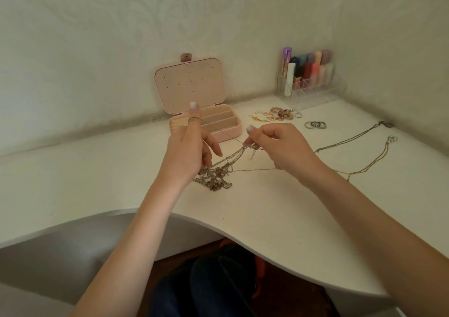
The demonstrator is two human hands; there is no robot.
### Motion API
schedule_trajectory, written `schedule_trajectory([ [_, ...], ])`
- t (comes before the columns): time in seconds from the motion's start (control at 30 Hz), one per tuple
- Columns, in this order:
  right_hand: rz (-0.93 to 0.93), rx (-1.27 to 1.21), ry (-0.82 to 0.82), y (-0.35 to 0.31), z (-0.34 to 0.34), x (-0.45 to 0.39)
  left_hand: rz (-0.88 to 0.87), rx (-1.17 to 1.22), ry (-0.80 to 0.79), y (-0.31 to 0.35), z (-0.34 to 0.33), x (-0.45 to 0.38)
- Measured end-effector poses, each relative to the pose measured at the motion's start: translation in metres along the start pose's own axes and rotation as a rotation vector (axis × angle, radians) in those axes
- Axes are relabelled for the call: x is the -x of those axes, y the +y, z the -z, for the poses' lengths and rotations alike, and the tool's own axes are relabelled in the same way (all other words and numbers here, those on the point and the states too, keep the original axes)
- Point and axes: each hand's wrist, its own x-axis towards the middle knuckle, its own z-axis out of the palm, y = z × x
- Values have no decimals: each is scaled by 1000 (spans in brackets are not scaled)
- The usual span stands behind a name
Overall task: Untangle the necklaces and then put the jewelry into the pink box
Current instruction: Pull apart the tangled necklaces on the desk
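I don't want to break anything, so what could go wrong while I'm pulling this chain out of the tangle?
The thin chain is stretched taut between your left hand and right hand; pulling harder could tighten the knotted pile or snap a link.

The lifted strands could also drag the pile along the desk.

One freed necklace runs under your right forearm, so a shift of that arm might snag it.

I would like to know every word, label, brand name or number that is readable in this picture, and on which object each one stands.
No text can be read.
Cosmetic tubes in the clear organizer: any print is too small and blurred to read.
Pink box: the open lid shows only rows of small holes, no lettering.
Rings and necklaces: no markings can be made out.
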Motion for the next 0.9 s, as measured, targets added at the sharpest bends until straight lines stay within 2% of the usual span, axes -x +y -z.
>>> schedule_trajectory([
  [0.17,28,15,-166,-6,4,4,61,98,-35,3,3,0],
  [0.33,6,-220,-286,-8,12,2,134,164,-70,6,9,4],
  [0.43,16,-289,-336,-9,11,2,178,179,-170,9,12,9],
  [0.57,35,-302,-311,-7,7,2,165,100,-291,11,10,13],
  [0.7,3,-316,-247,-7,6,3,129,31,-335,13,6,16],
  [0.9,-102,-438,-243,-11,6,4,68,-14,-413,13,3,19],
])
